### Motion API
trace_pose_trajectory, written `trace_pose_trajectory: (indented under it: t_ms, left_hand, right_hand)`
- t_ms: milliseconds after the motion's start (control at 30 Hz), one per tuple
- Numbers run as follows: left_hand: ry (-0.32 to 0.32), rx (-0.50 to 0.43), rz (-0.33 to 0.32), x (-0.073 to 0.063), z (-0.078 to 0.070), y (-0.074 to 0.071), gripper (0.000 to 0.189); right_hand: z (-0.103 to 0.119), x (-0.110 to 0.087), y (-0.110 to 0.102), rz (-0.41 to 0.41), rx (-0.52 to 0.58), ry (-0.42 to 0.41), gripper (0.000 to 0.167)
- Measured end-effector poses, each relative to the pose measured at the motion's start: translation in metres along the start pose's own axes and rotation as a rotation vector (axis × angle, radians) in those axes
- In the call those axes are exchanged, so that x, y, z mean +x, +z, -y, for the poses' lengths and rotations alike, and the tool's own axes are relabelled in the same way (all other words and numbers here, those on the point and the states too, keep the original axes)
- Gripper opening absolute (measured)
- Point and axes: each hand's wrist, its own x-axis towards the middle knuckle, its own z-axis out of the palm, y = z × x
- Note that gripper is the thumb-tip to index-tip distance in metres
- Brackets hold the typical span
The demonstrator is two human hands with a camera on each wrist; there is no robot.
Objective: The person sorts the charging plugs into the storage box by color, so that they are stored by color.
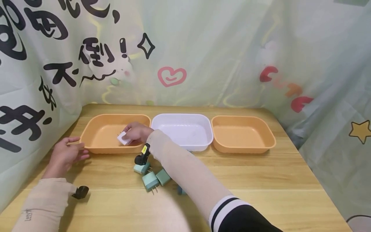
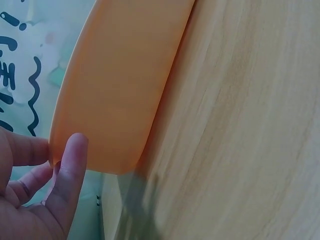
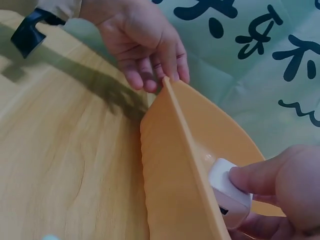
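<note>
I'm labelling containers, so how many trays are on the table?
3, side by side: the left orange tray, the white tray in the middle, the right orange tray.

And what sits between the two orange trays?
A white tray sits between the left orange tray and the right orange tray, shown in the head view.

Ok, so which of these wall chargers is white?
The wall charger pinched by the right hand, over the leftmost orange tray; the other visible chargers, on the table, are blue-green.
</note>
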Motion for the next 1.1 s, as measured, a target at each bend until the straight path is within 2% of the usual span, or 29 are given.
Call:
trace_pose_trajectory:
  t_ms: [100, 200, 333, 467, 633, 767, 967, 1100]
  left_hand:
    - [0.002, 0.003, 0.001, 0.000, 0.000, 0.000, 0.023]
    - [0.000, 0.004, 0.001, 0.000, 0.001, 0.000, 0.027]
    - [-0.004, -0.010, 0.002, 0.000, 0.001, -0.001, 0.024]
    - [-0.010, -0.019, -0.004, 0.001, 0.001, -0.001, 0.021]
    - [-0.025, -0.009, -0.015, 0.002, 0.000, 0.000, 0.027]
    - [-0.031, -0.009, -0.016, 0.002, 0.000, 0.001, 0.025]
    - [-0.020, -0.012, -0.014, 0.003, 0.000, 0.000, 0.023]
    - [-0.018, -0.016, -0.015, 0.003, 0.000, 0.000, 0.021]
  right_hand:
    - [0.001, -0.003, -0.001, 0.022, -0.105, -0.028, 0.020]
    - [0.002, -0.004, -0.001, 0.042, -0.282, -0.051, 0.026]
    - [0.004, -0.003, 0.000, 0.037, -0.489, -0.037, 0.030]
    - [0.004, 0.001, 0.003, -0.008, -0.606, -0.033, 0.034]
    - [0.004, 0.004, 0.005, -0.063, -0.736, -0.058, 0.035]
    - [0.004, 0.000, 0.005, -0.071, -0.773, -0.074, 0.031]
    - [0.006, -0.003, -0.001, -0.064, -0.707, -0.088, 0.025]
    - [0.008, -0.007, -0.009, -0.027, -0.664, -0.134, 0.028]
